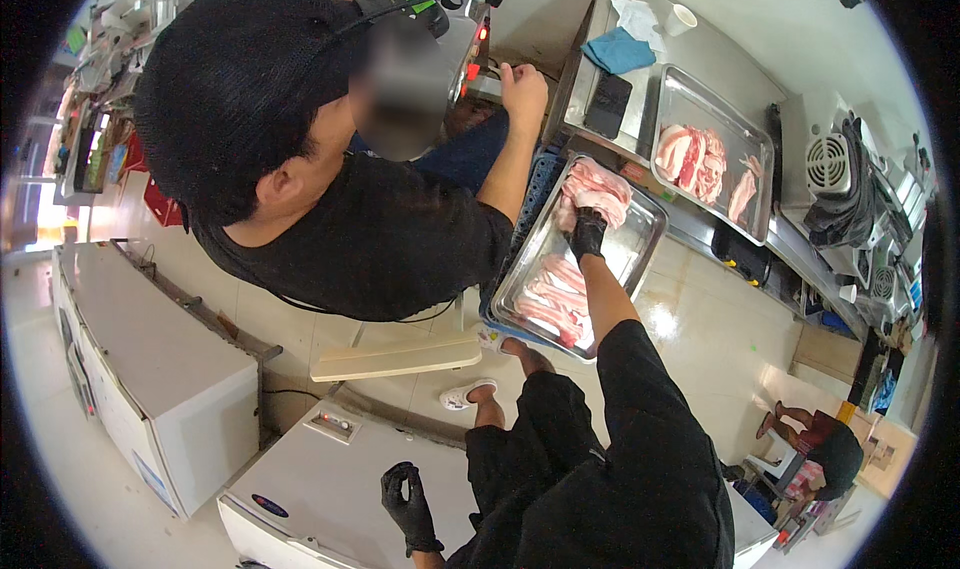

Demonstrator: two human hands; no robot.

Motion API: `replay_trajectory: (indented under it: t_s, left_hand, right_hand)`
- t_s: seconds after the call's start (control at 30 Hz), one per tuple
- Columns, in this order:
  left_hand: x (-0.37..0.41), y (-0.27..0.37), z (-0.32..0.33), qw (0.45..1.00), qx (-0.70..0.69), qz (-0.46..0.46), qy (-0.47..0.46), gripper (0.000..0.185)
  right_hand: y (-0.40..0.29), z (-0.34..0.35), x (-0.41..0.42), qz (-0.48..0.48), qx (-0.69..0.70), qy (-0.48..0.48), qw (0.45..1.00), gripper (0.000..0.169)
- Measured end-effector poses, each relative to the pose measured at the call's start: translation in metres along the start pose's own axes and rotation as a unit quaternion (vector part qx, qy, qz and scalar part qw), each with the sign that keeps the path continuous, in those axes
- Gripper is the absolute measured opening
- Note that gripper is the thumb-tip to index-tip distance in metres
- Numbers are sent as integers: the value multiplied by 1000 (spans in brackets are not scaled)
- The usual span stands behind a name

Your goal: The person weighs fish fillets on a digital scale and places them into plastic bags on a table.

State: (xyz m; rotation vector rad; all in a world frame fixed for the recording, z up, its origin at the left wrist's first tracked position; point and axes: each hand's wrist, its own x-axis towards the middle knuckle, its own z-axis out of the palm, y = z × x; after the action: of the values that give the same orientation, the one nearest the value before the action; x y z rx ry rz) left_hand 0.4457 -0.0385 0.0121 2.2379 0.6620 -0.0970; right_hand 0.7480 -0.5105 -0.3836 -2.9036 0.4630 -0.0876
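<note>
My right hand [589, 233], in a black glove, grips a bunch of raw, fatty meat slices [598, 186] at the upper end of a metal tray [646, 257]. Its fingertips are partly hidden by the meat. More pale pink slices [555, 299] lie spread in the lower half of that tray. The tray rests on a blue plastic crate [541, 175]. Far from the tray, my left hand [409, 505], also black-gloved, hovers over a white chest freezer [337, 479]. Its fingers curl round to the thumb in a ring, with nothing visible in them.
A co-worker [360, 239] in black sits close on the left. On the steel counter [555, 115] are a second meat tray [766, 164], a phone [608, 103], a blue cloth [619, 49] and a paper cup [680, 20]. Another freezer [150, 329] stands left; a person [825, 449] sits lower right.
</note>
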Motion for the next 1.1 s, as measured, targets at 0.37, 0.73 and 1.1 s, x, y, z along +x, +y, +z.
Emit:
replay_trajectory:
  t_s: [0.37, 0.73, 1.1]
  left_hand:
    - [-9, -6, 24, 998, -46, -28, -11, 8]
    - [-18, -20, 21, 998, -48, -26, -15, 8]
    - [-29, -35, 12, 997, -60, -28, -41, 10]
  right_hand:
    - [6, 9, -2, 6, -108, -22, 994, 59]
    - [4, -1, -40, 144, 61, -79, 985, 63]
    - [83, 34, -32, 182, 401, -69, 895, 76]
